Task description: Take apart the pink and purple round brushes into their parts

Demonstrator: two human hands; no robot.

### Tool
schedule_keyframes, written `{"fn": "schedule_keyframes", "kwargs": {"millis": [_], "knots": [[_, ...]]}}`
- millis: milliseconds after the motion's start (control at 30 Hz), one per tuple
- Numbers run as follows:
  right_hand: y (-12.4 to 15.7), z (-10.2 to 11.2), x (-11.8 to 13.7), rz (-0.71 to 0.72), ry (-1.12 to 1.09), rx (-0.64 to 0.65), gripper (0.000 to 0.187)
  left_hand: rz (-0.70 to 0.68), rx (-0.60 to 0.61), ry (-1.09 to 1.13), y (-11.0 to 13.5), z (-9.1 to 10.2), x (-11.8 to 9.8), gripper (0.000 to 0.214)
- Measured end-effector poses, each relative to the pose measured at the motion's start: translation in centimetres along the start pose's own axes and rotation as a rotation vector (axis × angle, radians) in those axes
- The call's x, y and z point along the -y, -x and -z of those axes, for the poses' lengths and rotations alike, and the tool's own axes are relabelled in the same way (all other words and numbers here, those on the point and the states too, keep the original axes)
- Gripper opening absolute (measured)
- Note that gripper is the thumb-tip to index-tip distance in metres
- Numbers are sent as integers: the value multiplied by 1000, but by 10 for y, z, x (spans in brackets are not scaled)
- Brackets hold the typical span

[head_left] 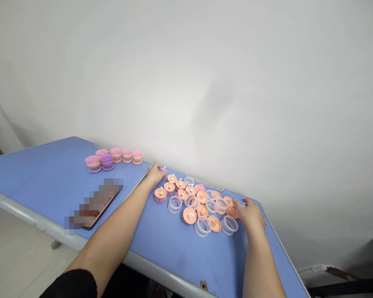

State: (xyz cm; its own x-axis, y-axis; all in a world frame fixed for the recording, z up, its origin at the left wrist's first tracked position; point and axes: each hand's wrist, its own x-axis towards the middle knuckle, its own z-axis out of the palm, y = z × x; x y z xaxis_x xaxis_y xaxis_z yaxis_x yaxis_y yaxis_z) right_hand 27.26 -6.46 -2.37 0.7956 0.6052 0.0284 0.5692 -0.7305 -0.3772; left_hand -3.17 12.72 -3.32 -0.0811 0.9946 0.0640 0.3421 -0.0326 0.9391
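Observation:
At the back of the blue table, my left hand [155,174] is closed on a purple bristled brush head [163,169] with a white pin on top. My right hand [251,213] is at the right end of the cluster, thumb and fingers apart, beside an orange round cap [232,212]. Between my hands lie several orange caps with pink bristles beneath, such as the brush head [160,194], some with white pins. Among them are several clear plastic rings [203,226] and loose orange discs [215,224].
Several assembled round brushes [116,155], pink and purple on top, stand in a group at the back left of the blue table [180,256]. A phone-like flat device [99,207], partly blurred, lies left of my left forearm. A white wall [186,82] rises behind the table.

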Motion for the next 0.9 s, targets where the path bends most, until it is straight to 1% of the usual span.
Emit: {"fn": "schedule_keyframes", "kwargs": {"millis": [100, 167, 300, 367, 467, 533, 567, 667, 733, 767, 833, 900], "knots": [[1, 1, 0, -9, -8, 0, 62, 8, 44, -198, 1, 0, 5, 37], [3, 3, 2, -10, -9, -4, 62, -8, 77, -292, 3, 0, 3, 38], [9, 9, 6, 5, -17, 22, 63, -31, 103, -435, 9, 3, -10, 43], [10, 12, 7, -5, -19, 53, 66, -43, 102, -494, 12, 6, -17, 47], [7, 11, 6, -4, -14, 90, 69, -86, 86, -547, 19, 8, -22, 47], [3, 8, 6, 17, -20, 76, 65, -114, 68, -561, 26, 6, -23, 48], [2, 6, 7, 19, -28, 60, 60, -128, 62, -563, 29, 5, -23, 48], [2, 1, 10, 6, -58, 3, 40, -183, 90, -564, 33, 4, -26, 50], [4, -1, 13, 7, -84, -11, 32, -232, 124, -559, 27, 13, -31, 51], [6, -1, 15, 17, -98, -8, 31, -253, 129, -553, 22, 21, -34, 51], [10, 0, 19, 40, -131, 3, 31, -279, 101, -522, 8, 46, -39, 49], [15, 3, 23, 58, -168, 8, 30, -276, 34, -457, -6, 80, -42, 45]]}}
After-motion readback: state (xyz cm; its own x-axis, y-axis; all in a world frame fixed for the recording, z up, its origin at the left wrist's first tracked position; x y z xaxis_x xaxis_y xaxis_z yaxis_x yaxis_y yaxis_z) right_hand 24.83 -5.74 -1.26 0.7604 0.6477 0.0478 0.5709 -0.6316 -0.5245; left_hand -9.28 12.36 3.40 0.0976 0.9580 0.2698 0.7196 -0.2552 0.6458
